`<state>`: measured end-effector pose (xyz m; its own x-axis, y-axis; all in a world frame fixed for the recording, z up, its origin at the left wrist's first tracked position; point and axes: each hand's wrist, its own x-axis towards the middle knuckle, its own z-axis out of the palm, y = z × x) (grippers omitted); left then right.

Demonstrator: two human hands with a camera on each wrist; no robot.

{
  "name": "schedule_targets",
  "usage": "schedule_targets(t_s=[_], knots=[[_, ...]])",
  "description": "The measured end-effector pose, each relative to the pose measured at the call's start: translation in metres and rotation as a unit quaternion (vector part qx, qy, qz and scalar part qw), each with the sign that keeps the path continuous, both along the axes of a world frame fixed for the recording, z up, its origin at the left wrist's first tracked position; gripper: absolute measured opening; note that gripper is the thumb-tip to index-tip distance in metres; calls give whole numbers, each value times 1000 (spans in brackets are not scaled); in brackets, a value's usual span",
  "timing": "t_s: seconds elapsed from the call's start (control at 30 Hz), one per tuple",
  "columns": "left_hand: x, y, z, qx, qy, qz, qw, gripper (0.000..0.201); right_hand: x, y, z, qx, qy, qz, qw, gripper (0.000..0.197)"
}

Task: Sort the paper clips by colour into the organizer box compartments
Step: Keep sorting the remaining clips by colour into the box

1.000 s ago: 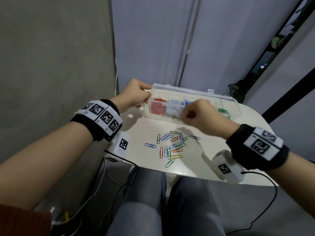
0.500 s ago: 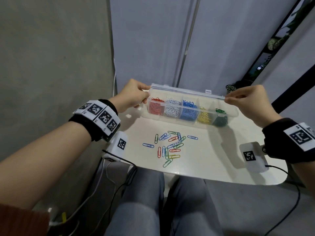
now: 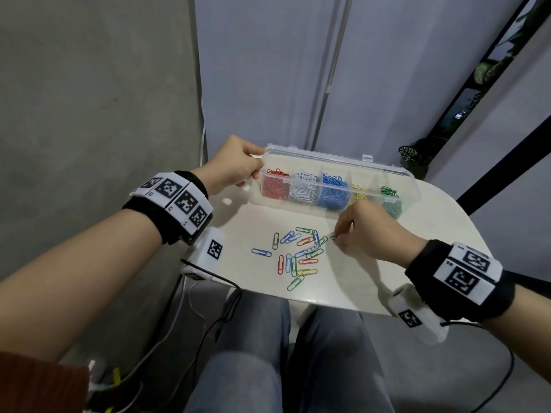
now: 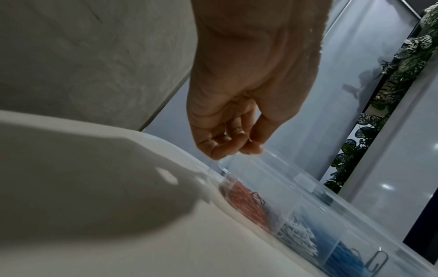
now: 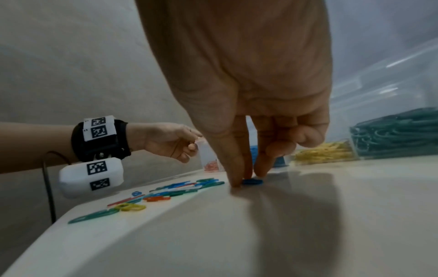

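Note:
A clear organizer box (image 3: 337, 158) lies across the far side of the white table (image 3: 372, 281), its compartments holding red, white, blue, yellow and green clips from left to right. My left hand (image 3: 238, 168) pinches the box's left lid corner (image 4: 227, 163) with thumb and curled fingers (image 4: 220, 151). Loose mixed-colour paper clips (image 3: 301, 251) lie scattered mid-table. My right hand (image 3: 338, 238) reaches down at the pile's right edge. Its thumb and forefinger tips (image 5: 234, 180) pinch a blue clip (image 5: 252, 181) lying on the tabletop.
The table's near edge (image 3: 313, 299) is rounded, and my knees are right below it. Grey walls stand close behind and to the left. A leafy plant (image 3: 414, 159) stands past the box's far right corner. Cables hang off the left of the table.
My right hand left the box's right end and came down to the table, onto a blue clip beside the pile. The left hand stayed on the box's left end.

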<state>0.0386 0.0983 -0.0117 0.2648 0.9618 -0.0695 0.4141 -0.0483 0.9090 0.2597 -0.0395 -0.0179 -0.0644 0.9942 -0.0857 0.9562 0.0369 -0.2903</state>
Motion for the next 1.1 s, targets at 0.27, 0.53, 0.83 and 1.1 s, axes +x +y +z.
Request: schedule_targets(t_s=[0.27, 0.53, 0.83, 1.1], knots=[[1, 1, -1, -7, -5, 4, 1000, 36, -8, -2, -1, 1, -49, 46, 998, 8], [1, 0, -1, -10, -3, 6, 1000, 39, -7, -3, 2, -25, -39, 90, 995, 10], [1, -1, 0, -12, -4, 7, 1000, 39, -16, 13, 17, -37, -12, 220, 975, 30], [0, 2, -1, -8, 0, 5, 1000, 38, -16, 16, 16, -53, -22, 149, 987, 14]])
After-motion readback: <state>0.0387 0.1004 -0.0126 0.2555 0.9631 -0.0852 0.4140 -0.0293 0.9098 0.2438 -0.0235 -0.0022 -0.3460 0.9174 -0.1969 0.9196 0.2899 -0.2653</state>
